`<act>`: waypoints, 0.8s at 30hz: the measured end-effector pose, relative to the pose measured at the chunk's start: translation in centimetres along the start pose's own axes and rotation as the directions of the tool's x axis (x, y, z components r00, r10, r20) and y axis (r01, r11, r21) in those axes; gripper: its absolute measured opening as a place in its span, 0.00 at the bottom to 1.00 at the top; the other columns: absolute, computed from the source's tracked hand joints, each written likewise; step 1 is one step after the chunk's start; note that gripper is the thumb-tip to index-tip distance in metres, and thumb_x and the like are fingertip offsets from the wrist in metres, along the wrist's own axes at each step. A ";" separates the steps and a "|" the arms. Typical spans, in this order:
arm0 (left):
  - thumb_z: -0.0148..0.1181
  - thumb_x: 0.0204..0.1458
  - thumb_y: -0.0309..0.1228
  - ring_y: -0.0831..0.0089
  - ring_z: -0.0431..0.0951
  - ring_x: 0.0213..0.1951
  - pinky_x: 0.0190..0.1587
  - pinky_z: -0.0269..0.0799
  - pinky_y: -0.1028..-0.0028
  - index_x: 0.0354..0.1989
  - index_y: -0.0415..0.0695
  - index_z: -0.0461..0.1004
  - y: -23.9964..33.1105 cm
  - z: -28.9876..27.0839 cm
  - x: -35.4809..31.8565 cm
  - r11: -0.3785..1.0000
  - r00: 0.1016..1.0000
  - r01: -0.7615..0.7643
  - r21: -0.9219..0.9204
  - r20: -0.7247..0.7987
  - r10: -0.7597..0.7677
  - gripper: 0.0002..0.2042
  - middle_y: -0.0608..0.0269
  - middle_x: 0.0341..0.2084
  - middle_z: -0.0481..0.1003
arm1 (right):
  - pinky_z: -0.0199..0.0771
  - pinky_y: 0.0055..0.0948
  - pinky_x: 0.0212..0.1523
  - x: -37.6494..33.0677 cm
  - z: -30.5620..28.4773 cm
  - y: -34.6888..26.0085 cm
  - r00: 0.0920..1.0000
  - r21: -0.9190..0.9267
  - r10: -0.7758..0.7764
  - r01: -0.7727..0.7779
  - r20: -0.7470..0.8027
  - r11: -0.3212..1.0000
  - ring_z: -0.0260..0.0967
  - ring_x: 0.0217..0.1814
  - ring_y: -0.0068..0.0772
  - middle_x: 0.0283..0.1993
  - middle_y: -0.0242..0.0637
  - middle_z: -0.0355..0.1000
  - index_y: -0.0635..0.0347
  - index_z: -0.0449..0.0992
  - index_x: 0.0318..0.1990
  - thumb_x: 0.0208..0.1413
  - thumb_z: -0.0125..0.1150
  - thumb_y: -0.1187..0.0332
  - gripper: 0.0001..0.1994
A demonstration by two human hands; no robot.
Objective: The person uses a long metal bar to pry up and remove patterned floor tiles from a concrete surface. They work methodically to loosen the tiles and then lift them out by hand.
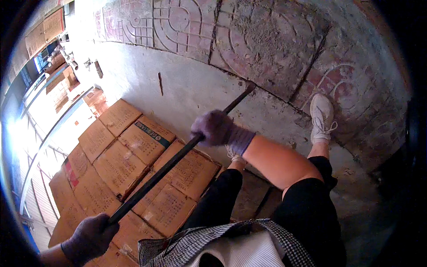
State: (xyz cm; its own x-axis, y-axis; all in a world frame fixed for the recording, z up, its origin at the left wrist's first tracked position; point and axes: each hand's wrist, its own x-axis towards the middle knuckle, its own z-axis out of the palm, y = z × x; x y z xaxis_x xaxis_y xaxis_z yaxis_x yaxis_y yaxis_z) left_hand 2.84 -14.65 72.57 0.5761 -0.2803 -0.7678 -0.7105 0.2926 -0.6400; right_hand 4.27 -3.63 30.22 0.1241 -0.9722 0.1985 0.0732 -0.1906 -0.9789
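Note:
A long, dark metal bar runs slantwise across the view from lower left to upper middle. Wrapped around its near end is my left hand in a greyish-purple knit glove. My right hand, gloved alike, grips the bar farther up. Beyond that hand the bar's thin, rusty far end reaches the edge of the patterned paving tiles, by the seam with the smooth concrete strip. From this view I cannot tell whether the tip is wedged into the seam.
Stacked brown cardboard boxes stand at the left, close beside my leg. My white shoe rests on the dirty tiles at the right; the other is partly hidden behind my right wrist. A short rusty strip lies on the concrete.

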 end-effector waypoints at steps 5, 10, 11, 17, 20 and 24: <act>0.56 0.53 0.39 0.62 0.74 0.24 0.29 0.69 0.66 0.32 0.39 0.72 0.3 2.5 2.1 0.994 0.995 0.058 -0.092 0.092 -0.049 0.13 0.52 0.19 0.72 | 0.70 0.41 0.30 -0.5 -0.2 3.2 0.992 -0.084 -0.012 0.022 0.123 0.996 0.71 0.30 0.43 0.25 0.36 0.71 0.48 0.73 0.23 0.41 0.59 0.60 0.06; 0.54 0.54 0.44 0.61 0.75 0.26 0.32 0.69 0.65 0.34 0.38 0.73 2.3 4.2 1.1 0.961 0.955 0.222 -0.164 0.236 -0.180 0.17 0.51 0.20 0.73 | 0.70 0.40 0.29 -2.2 -0.1 3.1 0.990 -0.117 -0.031 0.048 0.139 0.992 0.71 0.30 0.44 0.25 0.35 0.71 0.47 0.73 0.24 0.40 0.58 0.59 0.06; 0.54 0.54 0.44 0.61 0.75 0.27 0.33 0.69 0.65 0.34 0.38 0.73 2.1 5.0 1.6 0.970 0.955 0.202 -0.138 0.249 -0.163 0.18 0.51 0.21 0.73 | 0.70 0.40 0.30 -2.4 -0.1 3.0 0.988 -0.120 -0.031 0.050 0.151 0.992 0.70 0.30 0.43 0.25 0.35 0.70 0.48 0.73 0.24 0.40 0.58 0.59 0.06; 0.51 0.54 0.46 0.49 0.76 0.35 0.38 0.71 0.60 0.37 0.38 0.72 -4.9 22.4 6.7 0.916 0.955 -0.199 -0.348 0.142 0.261 0.20 0.44 0.28 0.75 | 0.71 0.42 0.31 -5.4 4.2 3.7 0.954 -0.149 -0.149 0.192 0.260 0.970 0.71 0.30 0.42 0.26 0.35 0.70 0.46 0.73 0.25 0.41 0.57 0.59 0.05; 0.52 0.53 0.46 0.46 0.75 0.37 0.39 0.70 0.57 0.37 0.39 0.72 -4.9 23.4 9.5 0.907 0.951 -0.066 -0.416 0.249 0.184 0.19 0.42 0.28 0.75 | 0.70 0.38 0.29 -6.1 5.5 4.2 0.940 -0.175 -0.135 0.196 0.313 0.965 0.71 0.30 0.40 0.26 0.34 0.69 0.45 0.72 0.25 0.41 0.57 0.59 0.05; 0.53 0.53 0.46 0.46 0.75 0.37 0.39 0.69 0.57 0.37 0.39 0.72 -7.4 28.0 12.9 0.832 0.938 -0.090 -0.548 0.234 0.255 0.19 0.42 0.29 0.75 | 0.69 0.38 0.28 -6.7 6.0 4.0 0.915 -0.241 -0.098 0.205 0.392 0.949 0.71 0.29 0.38 0.24 0.32 0.70 0.46 0.73 0.25 0.42 0.57 0.60 0.05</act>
State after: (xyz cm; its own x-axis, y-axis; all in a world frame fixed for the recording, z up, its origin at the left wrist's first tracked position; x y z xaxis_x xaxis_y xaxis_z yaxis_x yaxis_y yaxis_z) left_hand 26.85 5.14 66.55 0.4536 0.0256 -0.8908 -0.8640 -0.2326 -0.4466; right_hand 9.69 2.88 25.25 0.4945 -0.8172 0.2961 -0.1440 -0.4129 -0.8993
